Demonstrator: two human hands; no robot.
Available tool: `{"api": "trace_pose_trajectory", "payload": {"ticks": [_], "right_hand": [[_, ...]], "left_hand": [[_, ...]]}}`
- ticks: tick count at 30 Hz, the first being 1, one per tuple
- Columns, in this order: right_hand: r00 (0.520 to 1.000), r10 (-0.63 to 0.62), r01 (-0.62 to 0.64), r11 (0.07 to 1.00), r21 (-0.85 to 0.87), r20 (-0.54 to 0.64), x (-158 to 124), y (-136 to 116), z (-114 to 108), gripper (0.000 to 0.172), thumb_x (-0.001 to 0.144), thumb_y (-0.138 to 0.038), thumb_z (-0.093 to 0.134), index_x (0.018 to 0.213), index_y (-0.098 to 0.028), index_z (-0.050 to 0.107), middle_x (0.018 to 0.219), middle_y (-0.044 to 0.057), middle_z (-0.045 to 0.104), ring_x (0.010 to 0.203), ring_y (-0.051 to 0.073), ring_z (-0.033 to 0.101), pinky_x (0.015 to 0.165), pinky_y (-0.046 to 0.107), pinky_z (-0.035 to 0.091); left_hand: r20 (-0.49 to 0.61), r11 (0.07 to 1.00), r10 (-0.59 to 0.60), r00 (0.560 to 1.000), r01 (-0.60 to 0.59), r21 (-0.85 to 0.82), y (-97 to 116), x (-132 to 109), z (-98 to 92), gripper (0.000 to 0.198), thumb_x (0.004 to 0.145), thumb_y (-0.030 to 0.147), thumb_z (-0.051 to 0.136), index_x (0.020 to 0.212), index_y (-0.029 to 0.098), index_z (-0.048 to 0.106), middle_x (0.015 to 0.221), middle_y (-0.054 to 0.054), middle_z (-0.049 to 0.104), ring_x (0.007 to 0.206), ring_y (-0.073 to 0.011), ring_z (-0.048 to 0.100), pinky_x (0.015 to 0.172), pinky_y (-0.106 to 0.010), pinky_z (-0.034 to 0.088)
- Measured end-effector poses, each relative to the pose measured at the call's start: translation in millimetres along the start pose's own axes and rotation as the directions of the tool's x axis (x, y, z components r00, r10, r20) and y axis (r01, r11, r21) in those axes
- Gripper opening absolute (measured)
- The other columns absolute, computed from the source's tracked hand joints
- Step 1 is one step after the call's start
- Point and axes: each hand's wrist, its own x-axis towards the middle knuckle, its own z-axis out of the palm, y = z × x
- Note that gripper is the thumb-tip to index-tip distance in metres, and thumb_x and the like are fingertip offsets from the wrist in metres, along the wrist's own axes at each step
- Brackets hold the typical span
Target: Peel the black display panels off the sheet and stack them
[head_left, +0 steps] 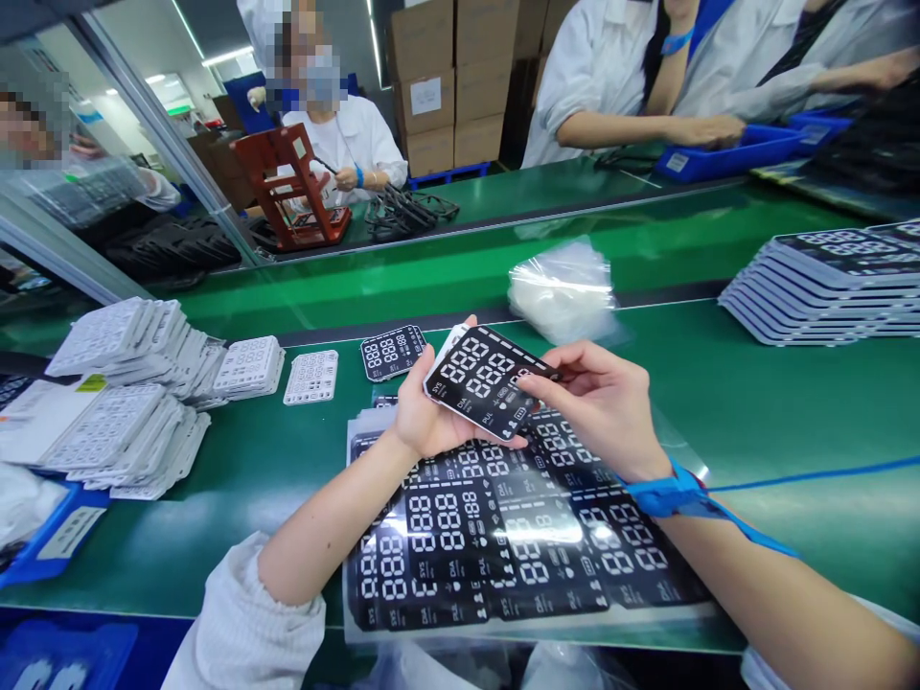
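A black display panel (478,383) with white digit segments and a white layer under it rests in my left hand (424,412), whose fingers hold it from beneath. My right hand (604,402) pinches the panel's right edge between thumb and fingers; a blue wrist strap sits on that wrist. Directly below both hands lies a sheet stack of printed display films (503,537), partly covered by glossy clear film. Just beyond my left hand is a single black display panel (392,353) on the green bench. A white backing plate (310,377) lies left of it.
Stacks of white plates (136,422) stand at the left, above a blue bin (54,532). Clear plastic bags (564,287) lie ahead. A fanned stack of black-topped panels (826,283) is at the right. Co-workers sit across the bench, near a blue tray (733,153) and a brown stand (294,192).
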Motion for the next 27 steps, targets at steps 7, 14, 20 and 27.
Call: {"api": "trace_pose_trajectory", "payload": {"ticks": [7,14,20,27], "right_hand": [[1.000,-0.005,0.006,0.999,-0.049,0.020,0,2,-1,0.025,0.068,-0.041,0.077,0.070,-0.023,0.059,0.063,-0.002,0.059,0.052,0.013,0.055,0.043,0.025,0.048],[0.953,-0.255,0.304,0.815,-0.494,0.165,5,2,-9,0.033,0.079,-0.051,0.064,0.069,-0.022,0.053,0.066,0.001,0.055,0.059,0.016,0.050,0.054,0.030,0.042],[0.762,-0.458,0.630,0.686,-0.364,0.457,-2,-17,0,0.034,0.084,-0.051,0.058,0.072,-0.020,0.049,0.064,0.001,0.054,0.060,0.015,0.048,0.054,0.028,0.037],[0.720,-0.404,0.645,0.689,-0.331,0.564,-7,-22,5,0.036,0.093,-0.040,0.049,0.064,-0.019,0.052,0.057,-0.001,0.056,0.053,0.012,0.046,0.052,0.026,0.033]], "left_hand": [[-0.001,1.000,-0.004,1.000,0.004,-0.003,0,1,-1.9,0.054,0.090,0.061,0.025,0.141,0.044,0.020,0.134,-0.009,0.045,0.105,-0.0353,0.057,0.079,-0.067,0.044],[-0.029,0.997,0.021,0.999,-0.018,0.079,-2,0,0.9,0.053,0.089,0.050,0.039,0.140,0.038,0.026,0.124,-0.009,0.051,0.100,-0.0290,0.058,0.079,-0.058,0.049],[-0.178,0.941,0.135,0.975,-0.069,0.332,-18,2,16.9,0.049,0.085,0.049,0.052,0.128,0.028,0.039,0.090,-0.001,0.050,0.076,-0.0152,0.052,0.075,-0.031,0.048],[-0.188,0.897,0.119,0.975,-0.025,0.440,-30,2,18.2,0.050,0.084,0.056,0.049,0.123,0.029,0.034,0.090,0.001,0.044,0.072,-0.0117,0.047,0.065,-0.022,0.043]]}}
